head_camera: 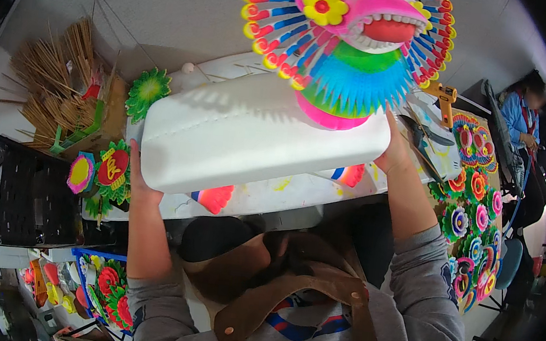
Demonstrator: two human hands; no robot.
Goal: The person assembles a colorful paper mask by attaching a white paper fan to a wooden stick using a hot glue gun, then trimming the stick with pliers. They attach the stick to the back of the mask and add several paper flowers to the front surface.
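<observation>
A long white foam-like block (256, 144) with rounded ends forms the body of a craft animal figure. Its bright head (368, 25) has a pink snout, an open mouth with white teeth and a fan-shaped, multicoloured mane. Below the head are a blue fringe (363, 75) and a pink neck base (331, 116). My left hand (145, 174) holds the block's left end, and my right hand (396, 146) holds the right end; the block hides some of their fingers. Two orange-red feet, one left (215, 199) and one right (351, 174), show beneath the body.
The white table (281, 191) bears paint stains. Pruning shears (424, 131) and an orange glue gun (445, 101) lie right. A box of bamboo sticks (76, 100) stands left, near foam flowers (113, 168). Colourful ornaments (473, 211) cover the right board; another person (522, 127) is beyond.
</observation>
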